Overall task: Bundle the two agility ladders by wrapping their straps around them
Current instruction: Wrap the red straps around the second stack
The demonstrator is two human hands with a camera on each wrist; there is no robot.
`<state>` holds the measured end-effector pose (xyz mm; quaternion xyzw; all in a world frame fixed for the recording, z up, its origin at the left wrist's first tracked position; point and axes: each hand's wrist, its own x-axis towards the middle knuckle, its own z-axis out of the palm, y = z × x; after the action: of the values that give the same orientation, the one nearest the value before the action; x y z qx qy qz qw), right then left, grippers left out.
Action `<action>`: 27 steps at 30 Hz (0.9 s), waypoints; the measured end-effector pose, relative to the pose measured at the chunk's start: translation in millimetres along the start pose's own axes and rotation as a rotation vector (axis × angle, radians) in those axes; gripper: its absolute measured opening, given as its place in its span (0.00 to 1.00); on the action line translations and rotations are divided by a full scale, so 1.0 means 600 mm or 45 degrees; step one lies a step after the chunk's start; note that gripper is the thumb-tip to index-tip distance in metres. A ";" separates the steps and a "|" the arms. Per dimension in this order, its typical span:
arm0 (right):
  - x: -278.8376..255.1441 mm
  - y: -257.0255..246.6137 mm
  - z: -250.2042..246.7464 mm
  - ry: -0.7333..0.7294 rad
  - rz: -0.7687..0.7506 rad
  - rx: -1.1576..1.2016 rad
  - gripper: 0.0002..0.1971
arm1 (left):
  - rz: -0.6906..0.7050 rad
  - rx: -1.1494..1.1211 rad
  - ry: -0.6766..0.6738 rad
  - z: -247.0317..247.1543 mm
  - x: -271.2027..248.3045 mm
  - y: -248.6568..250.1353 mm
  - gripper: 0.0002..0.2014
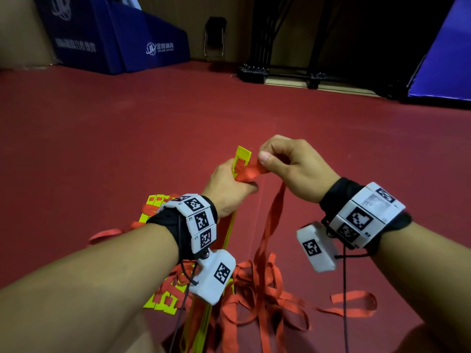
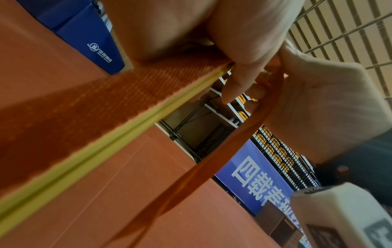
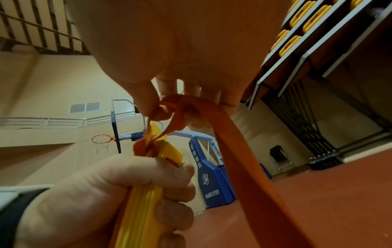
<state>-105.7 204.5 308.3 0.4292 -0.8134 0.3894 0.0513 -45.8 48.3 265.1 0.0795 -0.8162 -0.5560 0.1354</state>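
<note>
My left hand grips a stack of flat yellow ladder rungs, held upright above the floor; the same rungs show in the right wrist view and edge-on as the rungs in the left wrist view. My right hand pinches the red strap where it leaves the slot at the rungs' top end. From that pinch the strap hangs down to a loose red tangle on the floor. A second bunch of yellow rungs with red strap lies on the floor under my left forearm.
Red sports floor all around. Blue padded hoop bases stand far left, a folding chair at the back, black rack feet and a blue banner far right. A loose strap loop lies at right.
</note>
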 end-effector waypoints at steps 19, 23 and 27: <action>0.001 -0.013 -0.014 -0.139 0.076 0.201 0.08 | 0.035 -0.493 -0.382 -0.005 -0.006 0.001 0.15; 0.000 -0.010 -0.015 -0.076 0.106 0.145 0.07 | 0.038 -0.502 -0.319 -0.001 -0.002 -0.006 0.20; 0.000 -0.010 -0.005 0.009 0.119 0.146 0.10 | 0.111 -0.441 -0.298 0.001 -0.001 -0.009 0.26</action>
<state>-102.0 204.5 314.2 0.3916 -0.8086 0.4390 0.0113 -45.2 46.8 259.6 -0.0454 -0.7213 -0.6870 0.0752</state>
